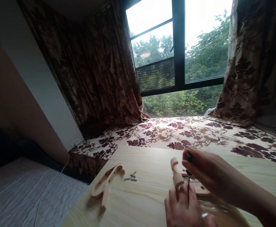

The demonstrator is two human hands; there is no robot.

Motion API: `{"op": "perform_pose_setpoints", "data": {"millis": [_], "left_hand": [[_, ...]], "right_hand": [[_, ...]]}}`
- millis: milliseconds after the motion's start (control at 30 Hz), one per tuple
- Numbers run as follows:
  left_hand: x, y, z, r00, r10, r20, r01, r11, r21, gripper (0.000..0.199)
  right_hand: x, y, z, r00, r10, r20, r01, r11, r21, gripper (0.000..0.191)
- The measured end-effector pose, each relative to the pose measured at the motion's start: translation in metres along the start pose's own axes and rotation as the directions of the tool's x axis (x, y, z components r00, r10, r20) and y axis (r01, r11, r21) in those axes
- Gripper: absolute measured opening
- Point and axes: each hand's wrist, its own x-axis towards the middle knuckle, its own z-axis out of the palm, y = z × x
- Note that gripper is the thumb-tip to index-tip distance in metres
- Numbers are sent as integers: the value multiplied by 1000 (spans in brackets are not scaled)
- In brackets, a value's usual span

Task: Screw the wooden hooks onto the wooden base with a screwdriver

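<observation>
Two bare hands work over the right part of a pale wooden bench (138, 201), whose grain shows plainly and whose near left corner is rounded. Beyond it lies a broad ledge (156, 132) covered in cream cloth with dark red and brown flowers. Patterned curtains hang on both sides of a dark-framed window (179, 47), with green trees outside. A wall socket (75, 142) sits low beside the left curtain. At lower left is a bed (17, 192) with a pale quilted cover, crossed by a white cord (41, 198).

The right forearm reaches in from the right edge, slanting up and leftward. The right hand (202, 168) is closed around the dark handle of a screwdriver (190, 157), its shaft pointing down to the left hand (182, 206). That left hand comes up from the bottom edge, back upward and fingers forward, with its fingertips close about the lower shaft; how firmly they grip, and the screwdriver's tip, cannot be made out.

Just ahead of these fingers are two wooden pieces with curled ends (177, 180), partly hidden by the hands. Glossy clear plastic (213, 203) lies to the right of the left hand. On the left half of the bench, two curved wooden hooks (105, 190) lie close together, with a few small loose screws (133, 176) between them and the hands.
</observation>
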Motion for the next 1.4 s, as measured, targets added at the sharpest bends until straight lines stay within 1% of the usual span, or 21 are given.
{"op": "perform_pose_setpoints", "data": {"millis": [200,367,500,667,800,933,1000,1133,1300,1400], "left_hand": [[1,4,-5,996,-35,80,38,999,-31,63],[2,0,-10,991,-20,133,25,999,-38,63],[0,-3,-7,993,-7,121,13,999,-48,64],[-1,-3,-4,993,-6,118,5,1000,6,64],[0,-1,-6,995,-15,96,15,1000,-9,60],[0,0,-9,995,-18,98,21,999,-24,58],[0,0,-10,994,-14,107,18,999,-31,57],[1,0,-12,990,13,137,-6,999,-52,56],[0,0,-11,985,-46,167,54,997,-47,57],[-2,-2,-8,983,-31,183,38,999,-38,59]], "right_hand": [[1,0,-3,999,32,40,-32,999,-18,22],[1,-2,-3,1000,-10,24,11,1000,-22,21],[0,-1,-3,1000,-11,0,11,999,-41,22],[2,7,2,999,38,-2,-38,999,-39,22],[3,10,2,998,70,-2,-70,997,-31,23],[2,8,-9,995,94,30,-96,993,69,11],[1,6,-14,996,83,36,-87,988,124,14],[1,4,-17,997,71,36,-75,986,150,14],[3,4,-15,995,85,51,-93,976,199,13],[2,5,-14,994,90,63,-100,977,189,15]]}}
